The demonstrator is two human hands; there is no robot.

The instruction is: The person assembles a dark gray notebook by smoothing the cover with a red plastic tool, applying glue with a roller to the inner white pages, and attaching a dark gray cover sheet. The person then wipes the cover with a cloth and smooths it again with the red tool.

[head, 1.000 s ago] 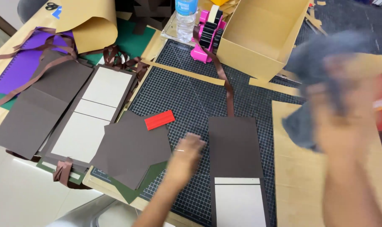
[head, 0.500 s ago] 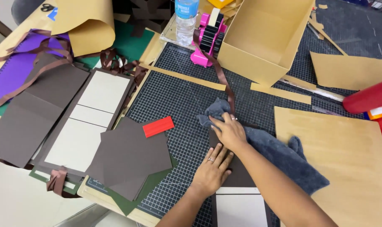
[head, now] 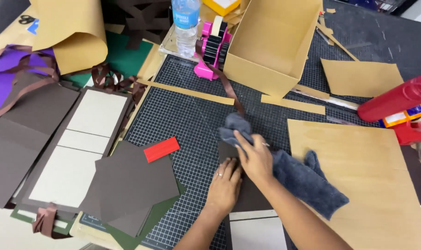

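Note:
My right hand (head: 255,156) presses a grey-blue cloth (head: 303,178) down on a dark brown covered board (head: 248,196) that lies on the black gridded cutting mat (head: 187,125). The cloth's bunched end sits under my fingers; its tail trails right onto a sheet of tan board (head: 368,180). My left hand (head: 225,183) rests flat on the brown board just beside the right hand, fingers together, holding it down. A brown ribbon (head: 229,88) runs from the pink tape dispenser (head: 209,46) down to the cloth.
A small red scraper (head: 161,149) lies left of my hands. Brown paper sheets (head: 131,183) and a brown-and-white folder panel (head: 76,143) lie at left. An open tan box (head: 270,41), a water bottle (head: 186,23) and a red glue bottle (head: 398,99) stand at the back and right.
My right hand swung in from the right with the cloth and now presses it on the brown board, sliding slightly toward the far edge. My left hand shifted onto the board.

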